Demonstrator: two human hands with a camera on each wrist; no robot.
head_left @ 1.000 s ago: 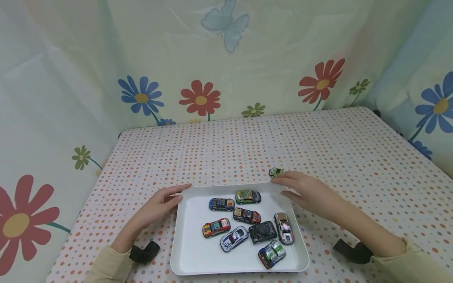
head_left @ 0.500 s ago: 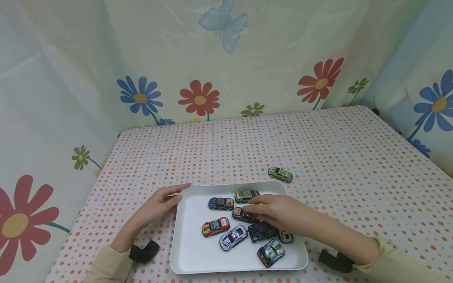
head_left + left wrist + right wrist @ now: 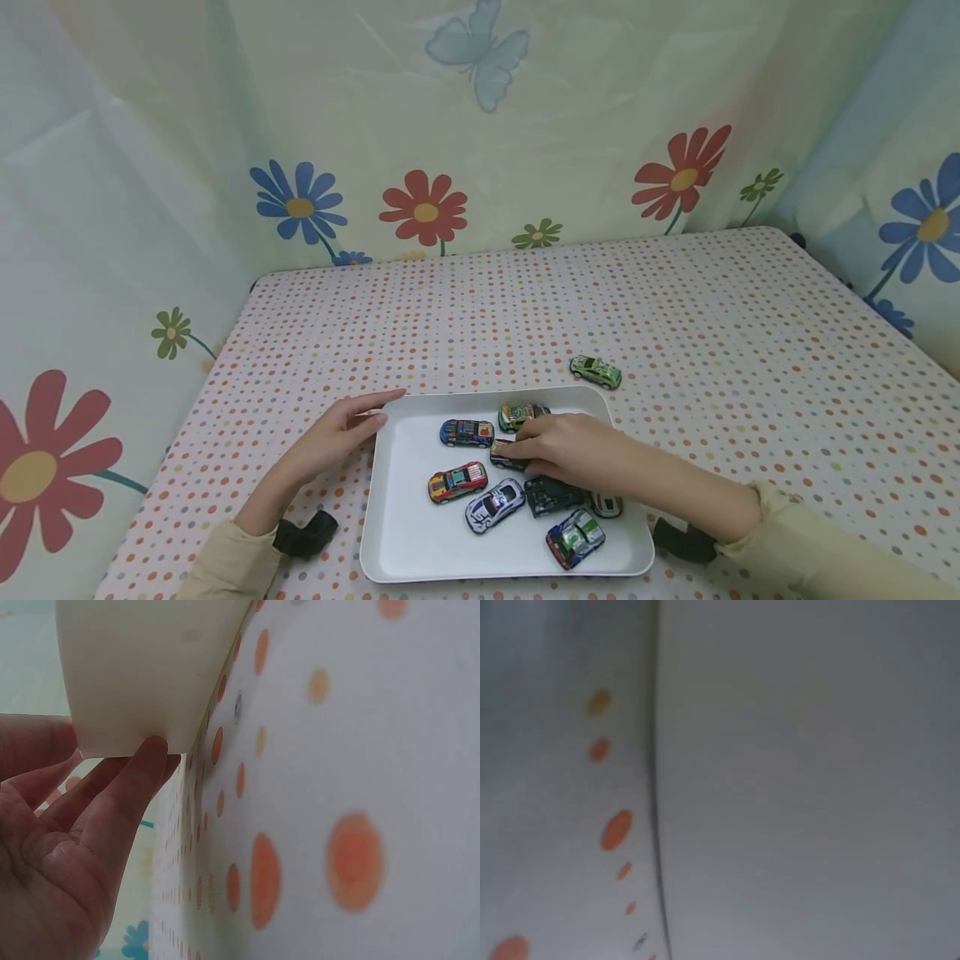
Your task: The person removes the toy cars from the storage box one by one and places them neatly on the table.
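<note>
A white tray (image 3: 420, 542) holds several small toy cars. At its far left corner my left hand (image 3: 333, 437) grips the tray, and the left wrist view shows the thumb and fingers of that hand (image 3: 82, 847) against the tray wall (image 3: 142, 675). Inside the tray my right hand (image 3: 573, 450) pinches a black-and-red toy car (image 3: 503, 455), largely covered by the fingers. Beside it sit a green-and-yellow car (image 3: 517, 414), a blue car (image 3: 467, 432) and a black car (image 3: 551, 496). The right wrist view shows only a pale surface, probably the tray (image 3: 802, 780), and dotted cloth.
Beyond the tray's far right corner a green toy car (image 3: 596, 372) stands on the dotted tablecloth (image 3: 465, 325). Nearer in the tray lie a red-and-yellow car (image 3: 457, 482), a white-and-blue car (image 3: 495, 506) and a green-striped car (image 3: 575, 539). A flowered curtain (image 3: 570, 125) hangs behind.
My right hand has moved left and toward me, from beside the green car outside the tray to the black-and-red car inside, which it now pinches. The left hand stays put.
</note>
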